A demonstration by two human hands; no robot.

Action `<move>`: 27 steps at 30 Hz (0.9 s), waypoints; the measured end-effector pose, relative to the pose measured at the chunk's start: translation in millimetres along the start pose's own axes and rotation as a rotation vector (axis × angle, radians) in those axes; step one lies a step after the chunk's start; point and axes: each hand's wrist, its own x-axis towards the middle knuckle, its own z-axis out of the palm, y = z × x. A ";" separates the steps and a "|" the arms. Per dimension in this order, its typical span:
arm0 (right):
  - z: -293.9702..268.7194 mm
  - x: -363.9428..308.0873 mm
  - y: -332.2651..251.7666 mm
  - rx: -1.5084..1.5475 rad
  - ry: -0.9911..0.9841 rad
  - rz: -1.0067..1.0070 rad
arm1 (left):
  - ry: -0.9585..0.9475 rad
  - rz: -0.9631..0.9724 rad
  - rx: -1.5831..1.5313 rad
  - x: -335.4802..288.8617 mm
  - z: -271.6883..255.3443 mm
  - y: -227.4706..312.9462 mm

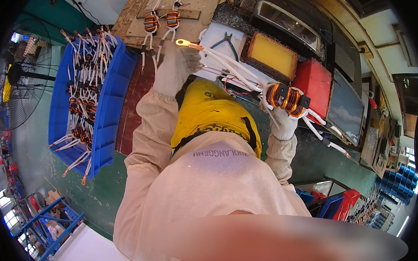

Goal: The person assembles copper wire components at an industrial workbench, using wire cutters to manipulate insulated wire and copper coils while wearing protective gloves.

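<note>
My gloved right hand [282, 125] is closed around a toroidal coil [288, 100] wound with copper-coloured wire and banded in black. White sleeved leads run from the coil to both sides. One long lead ends in a copper ring terminal [184, 43], just above my left hand. My gloved left hand [178, 66] has its fingers curled at the tip of a lower white lead [221, 73]; the exact grip is partly hidden. Two similar coils, a left one [151, 23] and a right one [173, 19], lie on a wooden board [129, 31] beyond that hand.
A blue crate [120, 80] full of coils with white leads stands at left. Dark-handled pliers [227, 43] lie on a white sheet. Beyond are a tray of yellow material [273, 56], a metal-framed trough [288, 26] and a red box [312, 86]. A fan [18, 73] stands far left.
</note>
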 end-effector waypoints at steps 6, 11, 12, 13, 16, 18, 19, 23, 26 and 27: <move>4.2 2.5 -8.8 0.095 -0.057 -0.048 | -0.011 0.083 0.158 1.6 -12.2 6.5; -12.8 11.1 -21.1 0.298 0.040 -0.089 | 0.044 -0.020 0.114 -10.5 -7.9 -0.7; -12.5 13.4 -27.7 0.209 0.143 -0.120 | 0.038 -0.021 0.146 -10.8 -15.3 -5.0; -9.7 16.7 -36.5 0.173 0.236 -0.144 | 0.023 -0.031 0.148 -13.0 -21.5 -9.2; -13.1 23.1 -49.4 0.072 0.356 -0.177 | 0.094 -0.053 0.211 -23.2 -26.7 -17.9; -15.6 22.0 -49.6 0.132 0.328 -0.164 | 0.044 -0.080 0.296 -23.4 -15.5 -24.7; -16.9 20.6 -46.8 0.127 0.326 -0.162 | 0.008 -0.097 0.385 -24.5 -8.1 -29.0; 0.1 8.8 -36.4 0.209 0.208 -0.146 | -0.194 -0.063 0.351 -12.6 31.2 -39.9; 0.6 3.6 -27.6 0.218 0.127 -0.102 | -0.133 -0.147 0.103 -6.7 51.7 -41.1; -0.1 1.7 -25.4 0.219 0.127 -0.100 | -0.132 -0.149 0.103 -6.1 54.0 -39.2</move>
